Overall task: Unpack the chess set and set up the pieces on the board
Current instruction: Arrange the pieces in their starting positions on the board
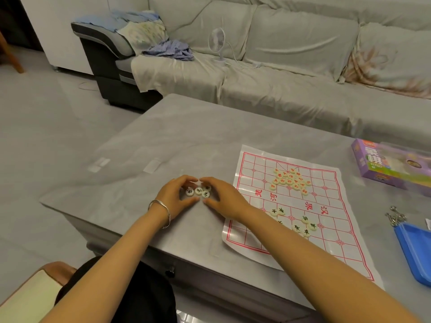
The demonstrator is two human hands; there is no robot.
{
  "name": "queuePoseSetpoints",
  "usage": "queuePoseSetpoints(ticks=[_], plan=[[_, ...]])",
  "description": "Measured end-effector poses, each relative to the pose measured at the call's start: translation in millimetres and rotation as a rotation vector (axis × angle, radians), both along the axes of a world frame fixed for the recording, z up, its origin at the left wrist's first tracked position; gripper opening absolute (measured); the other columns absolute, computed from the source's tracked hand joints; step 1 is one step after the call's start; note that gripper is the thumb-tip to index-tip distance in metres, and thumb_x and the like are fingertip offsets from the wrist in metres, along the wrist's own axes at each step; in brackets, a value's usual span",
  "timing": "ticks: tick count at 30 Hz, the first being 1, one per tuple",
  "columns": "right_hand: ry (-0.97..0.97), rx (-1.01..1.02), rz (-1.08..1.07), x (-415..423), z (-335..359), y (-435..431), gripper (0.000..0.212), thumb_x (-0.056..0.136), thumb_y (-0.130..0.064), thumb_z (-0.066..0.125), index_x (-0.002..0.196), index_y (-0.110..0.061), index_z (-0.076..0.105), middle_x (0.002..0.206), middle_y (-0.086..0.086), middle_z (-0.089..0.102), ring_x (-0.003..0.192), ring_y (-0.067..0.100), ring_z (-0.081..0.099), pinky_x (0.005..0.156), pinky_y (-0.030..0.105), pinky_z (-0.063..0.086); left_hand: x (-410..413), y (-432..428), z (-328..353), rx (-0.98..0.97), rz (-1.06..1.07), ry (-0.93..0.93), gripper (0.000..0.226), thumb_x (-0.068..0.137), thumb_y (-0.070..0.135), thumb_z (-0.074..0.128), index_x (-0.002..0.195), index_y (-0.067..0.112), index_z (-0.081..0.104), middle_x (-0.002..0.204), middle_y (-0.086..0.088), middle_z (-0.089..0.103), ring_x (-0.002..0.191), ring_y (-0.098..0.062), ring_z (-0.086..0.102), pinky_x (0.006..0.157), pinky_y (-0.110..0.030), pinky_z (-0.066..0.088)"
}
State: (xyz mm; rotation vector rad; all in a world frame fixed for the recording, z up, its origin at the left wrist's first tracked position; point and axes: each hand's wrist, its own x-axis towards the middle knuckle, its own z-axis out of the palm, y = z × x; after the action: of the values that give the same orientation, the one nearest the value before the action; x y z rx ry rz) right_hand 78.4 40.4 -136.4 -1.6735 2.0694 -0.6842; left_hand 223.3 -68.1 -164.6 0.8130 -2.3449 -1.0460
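While both hands curve toward each other on the grey, faintly marbled surface [186,136], they ring a small cluster of loose discs [198,191] lying just left of the board. The left hand [173,197] bends its fingers over the far side of the cluster and lays its thumb along the near side. The right hand [224,199] mirrors it, so the tips of the two hands nearly meet. The fingers of both hands are curled round the cluster, cupping it, and the discs lie flat on the surface. The discs are round, cream-white and smooth, each stamped with a black character. A thin silver bangle [161,212] circles the left wrist.

The board [326,238] is a soft, glossy plastic sheet printed with a red grid and red characters across its middle. Its edges are slightly wavy. On its far half sits a tight heap of red-lettered discs [290,181]. On its near half, beside the right forearm, several black-lettered discs [303,223] lie scattered, some partly hidden by the arm.

At the right edge a purple cardboard box [391,164] with a clear window lies flat. Nearer is a blue plastic tray [415,250] with a rounded lip, and a bunch of metal rings [396,216] lies just beyond it. Behind the surface runs a sofa [291,43] draped in wrinkled pale cloth. On it stand a small white fan [217,40] and a crumpled heap of blue striped fabric [170,51].
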Motion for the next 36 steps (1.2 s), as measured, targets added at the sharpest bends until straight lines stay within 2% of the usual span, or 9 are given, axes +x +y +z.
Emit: queuePoseSetpoints(ticks=[5,9,14,19,24,27,31,33,36], plan=[[-0.052,-0.067,-0.026,-5,-6,10,0.044,0.089,-0.015,0.062,0.129,-0.024,0.047,0.119,-0.002,0.063,0.105,0.013,0.057,0.092,0.024,0.044,-3,1,0,0.057,-0.005,0.058,0.045,0.071,0.020,0.078,0.108,0.029,0.053,0.096,0.009,0.068,0.092,-0.007,0.061,0.078,-0.013,0.040],[-0.127,-0.114,-0.058,-4,-9,12,0.041,0.084,-0.023,0.069,0.121,-0.027,0.053,0.109,-0.005,0.066,0.095,0.009,0.059,0.088,0.025,0.050,-4,2,0,0.076,-0.017,0.067,0.044,0.073,0.022,0.077,0.109,0.029,0.054,0.098,0.009,0.068,0.093,-0.008,0.062,0.079,-0.016,0.044],[-0.141,-0.125,-0.069,2,-10,13,0.035,0.084,-0.030,0.068,0.116,-0.026,0.056,0.106,-0.003,0.068,0.094,0.012,0.061,0.083,0.022,0.051,-3,3,2,0.067,-0.007,0.052,0.035,0.075,0.021,0.075,0.103,0.032,0.058,0.089,0.017,0.067,0.088,-0.001,0.062,0.074,-0.009,0.042],[-0.086,-0.104,-0.055,5,-8,14,0.030,0.086,-0.027,0.066,0.113,-0.019,0.058,0.108,0.001,0.065,0.089,0.008,0.055,0.076,0.011,0.043,-1,6,4,0.059,0.001,0.047,0.033,0.073,0.022,0.077,0.100,0.032,0.062,0.087,0.013,0.069,0.083,-0.007,0.063,0.071,-0.011,0.046],[-0.133,-0.143,-0.089,-3,11,37,0.028,0.083,-0.023,0.069,0.109,-0.024,0.057,0.096,-0.009,0.062,0.084,0.004,0.057,0.078,0.014,0.047,-9,24,26,0.082,0.006,0.121,0.034,0.073,0.018,0.077,0.101,0.030,0.061,0.090,0.008,0.068,0.082,-0.012,0.063,0.073,-0.015,0.050],[-0.171,-0.207,-0.196,-29,25,79,0.028,0.081,-0.021,0.071,0.103,-0.029,0.056,0.092,-0.018,0.059,0.082,-0.002,0.057,0.070,0.007,0.045,-34,50,43,0.080,-0.103,0.015,0.036,0.074,0.019,0.075,0.103,0.030,0.058,0.090,0.009,0.066,0.081,-0.010,0.060,0.070,-0.013,0.049],[-0.157,-0.192,-0.365,-72,28,154,0.031,0.080,-0.020,0.072,0.098,-0.038,0.054,0.092,-0.021,0.061,0.083,-0.001,0.058,0.067,0.008,0.046,-74,86,45,0.106,-0.275,-0.126,0.037,0.076,0.017,0.074,0.106,0.029,0.057,0.093,0.011,0.063,0.085,-0.010,0.060,0.072,-0.012,0.049],[-0.127,-0.148,-0.428,-89,26,187,0.031,0.079,-0.019,0.072,0.100,-0.035,0.055,0.093,-0.019,0.061,0.083,0.000,0.058,0.067,0.007,0.045,-87,98,41,0.070,-0.325,-0.216,0.037,0.077,0.018,0.073,0.109,0.028,0.057,0.095,0.012,0.062,0.086,-0.011,0.059,0.077,-0.017,0.051],[-0.088,-0.074,-0.455,-105,20,223,0.030,0.081,-0.021,0.071,0.103,-0.032,0.055,0.094,-0.017,0.062,0.084,0.001,0.058,0.069,0.009,0.044,-93,106,33,0.038,-0.338,-0.261,0.034,0.077,0.023,0.073,0.106,0.031,0.057,0.095,0.014,0.061,0.085,-0.011,0.057,0.074,-0.015,0.051]])
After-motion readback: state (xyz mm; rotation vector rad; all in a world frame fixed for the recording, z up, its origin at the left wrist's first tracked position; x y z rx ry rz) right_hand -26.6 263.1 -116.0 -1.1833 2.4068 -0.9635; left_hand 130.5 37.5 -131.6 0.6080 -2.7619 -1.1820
